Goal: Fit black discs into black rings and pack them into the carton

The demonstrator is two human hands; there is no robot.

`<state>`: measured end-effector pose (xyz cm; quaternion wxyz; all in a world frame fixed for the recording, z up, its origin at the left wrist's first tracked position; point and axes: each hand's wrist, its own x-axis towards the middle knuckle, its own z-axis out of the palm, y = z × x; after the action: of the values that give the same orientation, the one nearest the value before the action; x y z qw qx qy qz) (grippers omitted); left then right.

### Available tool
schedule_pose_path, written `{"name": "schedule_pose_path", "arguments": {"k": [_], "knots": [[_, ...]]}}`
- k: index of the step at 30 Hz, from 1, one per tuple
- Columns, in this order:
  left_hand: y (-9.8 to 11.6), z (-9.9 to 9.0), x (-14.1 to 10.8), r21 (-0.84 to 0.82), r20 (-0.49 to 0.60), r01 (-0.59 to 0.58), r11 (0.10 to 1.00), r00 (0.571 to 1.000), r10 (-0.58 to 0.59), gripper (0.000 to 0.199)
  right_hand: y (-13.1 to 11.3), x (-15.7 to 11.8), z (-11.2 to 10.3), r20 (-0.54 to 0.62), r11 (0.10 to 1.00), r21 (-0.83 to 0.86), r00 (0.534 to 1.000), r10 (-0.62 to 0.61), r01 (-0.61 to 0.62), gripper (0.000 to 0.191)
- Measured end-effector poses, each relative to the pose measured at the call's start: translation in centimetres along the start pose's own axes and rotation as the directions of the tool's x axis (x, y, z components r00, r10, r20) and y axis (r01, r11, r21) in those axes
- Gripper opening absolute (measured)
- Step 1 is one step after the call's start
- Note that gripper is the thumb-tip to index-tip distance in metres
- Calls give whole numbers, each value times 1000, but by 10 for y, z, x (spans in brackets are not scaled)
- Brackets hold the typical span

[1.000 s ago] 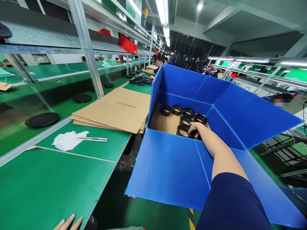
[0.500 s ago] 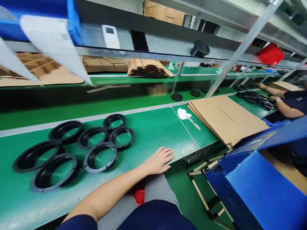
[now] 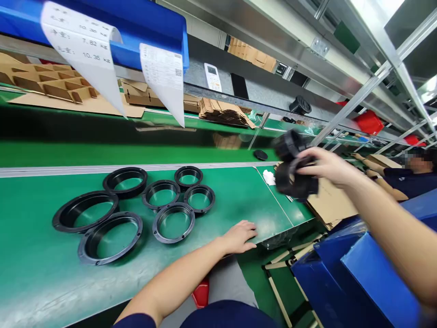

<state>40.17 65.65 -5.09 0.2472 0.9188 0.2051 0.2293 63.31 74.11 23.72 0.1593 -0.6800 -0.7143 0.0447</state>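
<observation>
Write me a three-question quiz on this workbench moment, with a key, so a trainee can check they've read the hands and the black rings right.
1. What does the right hand hold?
A) a sheet of white paper
B) black parts
C) a red bin
2. True or false: the left hand rests on the green tabletop, near its front edge.
3. Fill in the number: ___ black rings lie on the bench surface, not counting anything held.

Key: 1 B; 2 true; 3 seven
</observation>
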Motion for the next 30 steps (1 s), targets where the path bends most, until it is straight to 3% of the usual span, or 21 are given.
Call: {"name": "schedule_pose_path", "arguments": {"k": [3, 6, 8, 10, 13, 16, 18, 22, 24, 26, 30], "knots": [[0, -3, -2, 19, 4, -17, 1000, 1000, 17, 37, -59, 14, 65, 300, 998, 56, 954, -23, 6, 34], [-1, -4, -4, 32, 15, -16, 999, 1000, 15, 36, -102, 38, 142, 385, 999, 35, 923, -11, -3, 35], [-2, -4, -4, 15, 25, -4, 1000, 1000, 3, 38, -117, 52, 179, 413, 1000, 10, 911, 10, -15, 40], [-2, -5, -5, -21, 35, 10, 1000, 999, -10, 41, -123, 59, 199, 437, 1000, -6, 899, 26, -26, 46], [-1, -7, -7, -82, 31, 29, 996, 999, -27, 42, -120, 63, 208, 508, 999, 29, 861, 13, -32, 56], [1, -11, -10, -141, 23, 62, 988, 998, -59, 41, -107, 73, 203, 580, 989, 139, 813, -40, -51, 81], [3, -13, -11, -168, 37, 98, 981, 995, -93, 41, -92, 91, 198, 572, 971, 222, 819, -52, -93, 88], [1, -12, -13, -216, 71, 162, 963, 986, -150, 42, -43, 150, 196, 406, 890, 375, 909, 94, -260, 46], [-8, -2, -13, -237, 45, 163, 958, 987, -157, 44, -11, 181, 201, 321, 808, 454, 915, 244, -374, 32], [-24, 17, -13, -232, -17, 122, 965, 991, -129, 44, 22, 207, 208, 272, 692, 540, 878, 394, -479, 30], [-54, 56, -10, -166, -122, -22, 986, 992, 2, 31, 77, 246, 227, 259, 410, 708, 751, 607, -575, 33]]}}
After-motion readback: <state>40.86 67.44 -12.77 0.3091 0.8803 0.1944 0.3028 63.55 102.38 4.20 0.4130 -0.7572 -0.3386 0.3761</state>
